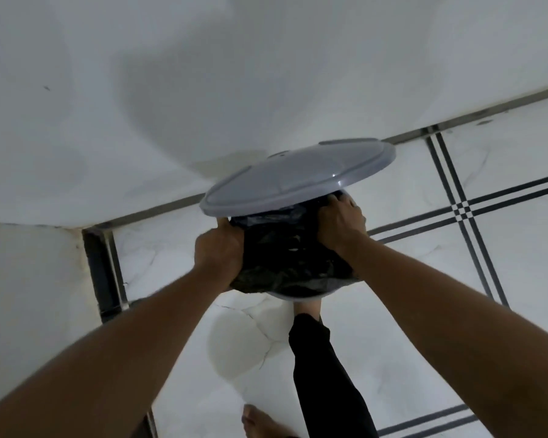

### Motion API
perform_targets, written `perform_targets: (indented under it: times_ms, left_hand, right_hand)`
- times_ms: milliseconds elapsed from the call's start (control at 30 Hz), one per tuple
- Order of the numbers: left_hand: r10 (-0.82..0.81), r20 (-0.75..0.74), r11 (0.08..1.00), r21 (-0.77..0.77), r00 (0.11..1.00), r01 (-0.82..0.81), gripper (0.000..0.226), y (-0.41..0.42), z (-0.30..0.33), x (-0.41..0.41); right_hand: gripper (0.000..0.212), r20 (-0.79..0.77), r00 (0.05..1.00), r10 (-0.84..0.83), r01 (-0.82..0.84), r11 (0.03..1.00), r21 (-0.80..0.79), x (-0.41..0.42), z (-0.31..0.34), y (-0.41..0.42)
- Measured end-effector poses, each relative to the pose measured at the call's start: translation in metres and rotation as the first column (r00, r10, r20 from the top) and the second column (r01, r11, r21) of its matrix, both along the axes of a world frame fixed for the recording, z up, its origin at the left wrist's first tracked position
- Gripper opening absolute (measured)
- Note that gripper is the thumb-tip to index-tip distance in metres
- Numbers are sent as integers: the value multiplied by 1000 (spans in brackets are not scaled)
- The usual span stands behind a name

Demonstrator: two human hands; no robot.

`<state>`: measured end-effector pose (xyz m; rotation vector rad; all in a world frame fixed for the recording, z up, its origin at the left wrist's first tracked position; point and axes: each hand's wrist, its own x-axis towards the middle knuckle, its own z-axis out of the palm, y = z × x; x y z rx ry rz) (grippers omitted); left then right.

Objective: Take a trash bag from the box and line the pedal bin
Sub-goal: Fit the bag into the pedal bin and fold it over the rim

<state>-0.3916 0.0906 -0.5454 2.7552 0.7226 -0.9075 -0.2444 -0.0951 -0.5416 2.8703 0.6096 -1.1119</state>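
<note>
- White marble floor (377, 358) and a pale wall are framing the pedal bin (298, 294), its lid (298, 178) standing raised.
- Black trash bag (285, 257) is sitting in the bin's mouth.
- Left hand (219, 251) and right hand (340, 222) are both gripping the bag's edge, fingers curled.
- It's looking thin, soft and slippery; best held at the hem.

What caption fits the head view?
Both hands, left and right, grip the black trash bag at the pedal bin's rim under its raised lid.

Bare forearms, no sleeves; 1 leg (326, 374) in black trousers; bare feet (260, 420).
</note>
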Motion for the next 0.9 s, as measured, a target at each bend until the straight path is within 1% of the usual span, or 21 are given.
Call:
perform_targets:
  times_ms: [33, 100, 133, 167, 200, 233, 267, 300, 333, 367, 400, 467, 533, 600, 700, 733, 767, 800, 833, 867, 900]
  left_hand:
    - [-45, -5, 999, 20, 999, 45, 23, 3, -3, 0]
    - [-49, 15, 999, -23, 999, 49, 39, 16, -7, 6]
    - [-8, -11, 994, -107, 1000, 7, 50, 22, -8, 10]
    - [94, -48, 964, -244, 994, -103, 59, 26, -7, 16]
    - [249, -86, 883, -390, 965, -262, 60, 30, -4, 24]
    - [416, -128, 747, -517, 900, -418, 53, 33, 0, 32]
    - [538, -166, 622, -584, 827, -522, 44, 34, 5, 39]
    - [590, -182, 556, -616, 787, -558, 43, 34, 7, 47]
    - [584, -179, 562, -615, 792, -554, 53, 35, 9, 55]
    - [548, -160, 620, -581, 821, -527, 63, 34, 10, 61]
    - [488, -115, 714, -517, 865, -472, 69, 34, 7, 66]
    - [402, -30, 833, -403, 915, -379, 68, 35, 0, 76]
    - [374, -16, 865, -353, 927, -356, 66, 37, -5, 86]
    - [344, -25, 882, -333, 938, -333, 65, 42, -10, 94]
    - [336, -47, 880, -342, 941, -331, 64, 53, -21, 105]
    - [407, -56, 830, -392, 911, -395, 64, 56, -24, 109]
    - [524, -77, 732, -468, 849, -494, 63, 58, -26, 111]
    - [651, -131, 581, -548, 748, -602, 56, 63, -30, 111]
    - [743, -214, 424, -582, 634, -694, 41, 68, -33, 108]
    - [783, -290, 312, -582, 550, -751, 22, 75, -37, 103]
    - [814, -348, 204, -579, 466, -789, 12, 81, -42, 97]
  right_hand:
    - [40, 25, 1000, -17, 15, 997, 77, 0, -5, -4]
    - [38, 80, 996, 26, -42, 978, 205, 4, -9, -12]
    - [37, 106, 990, 93, -117, 962, 246, 6, -8, -18]
    - [34, 127, 980, 153, -183, 941, 285, 10, -8, -24]
    - [29, 159, 966, 202, -243, 921, 305, 14, -5, -29]
    - [24, 190, 952, 239, -289, 905, 312, 20, 1, -32]
    - [23, 227, 938, 263, -324, 898, 298, 24, 4, -35]
    - [26, 248, 934, 258, -322, 907, 270, 30, 8, -36]
    - [31, 255, 940, 228, -289, 928, 235, 36, 9, -35]
    - [37, 261, 945, 196, -251, 947, 199, 42, 9, -31]
    - [43, 267, 949, 170, -219, 962, 164, 46, 9, -26]
    - [51, 268, 948, 169, -200, 975, 93, 59, 5, -17]
    - [59, 193, 964, 184, -191, 981, 23, 71, 1, -9]
    - [69, 54, 988, 147, -146, 989, -23, 84, -3, -2]
    - [68, -134, 984, 119, -133, 985, -106, 101, -9, 12]
    - [64, -189, 979, 78, -99, 990, -102, 107, -10, 17]
    - [57, -240, 971, 18, -42, 995, -95, 114, -10, 20]
    - [50, -301, 949, -90, 64, 993, -95, 120, -10, 22]
    - [42, -373, 898, -233, 213, 972, -94, 126, -13, 22]
    - [35, -438, 821, -365, 362, 927, -93, 131, -16, 19]
    - [27, -497, 731, -467, 490, 867, -94, 135, -19, 16]
